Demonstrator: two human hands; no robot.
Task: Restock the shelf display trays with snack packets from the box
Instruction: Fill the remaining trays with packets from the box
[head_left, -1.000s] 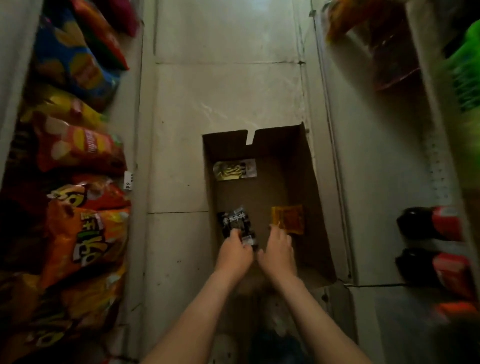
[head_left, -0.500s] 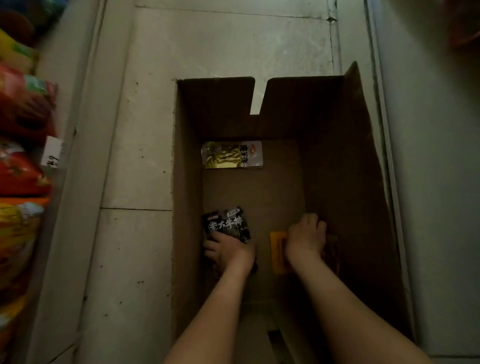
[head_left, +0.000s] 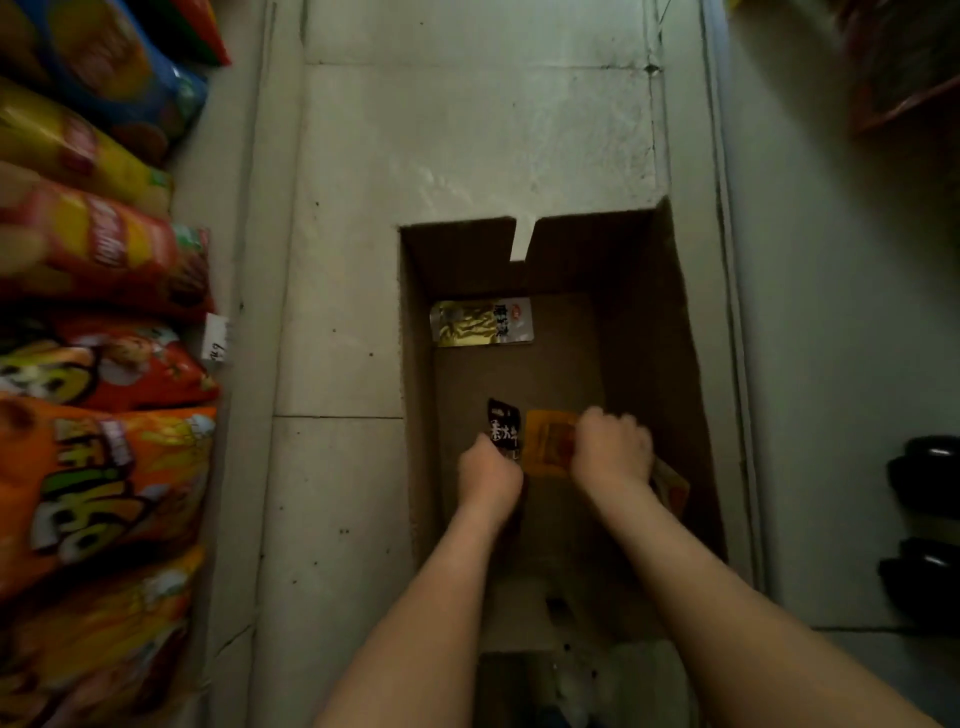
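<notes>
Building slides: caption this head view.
Left hand grips a black packet, right hand an orange packet, inside the cardboard box.

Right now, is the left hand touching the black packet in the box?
Touching. The head view shows the left hand gripping the black packet at its lower end, no gap between them.

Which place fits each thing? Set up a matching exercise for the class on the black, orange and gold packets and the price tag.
Things:
1 black packet
2 orange packet
3 gold packet
4 price tag

Places:
a beside the chip bags
b far end of the box
c gripped by the left hand
d gripped by the right hand

Pairs: 1-c, 2-d, 3-b, 4-a
</notes>
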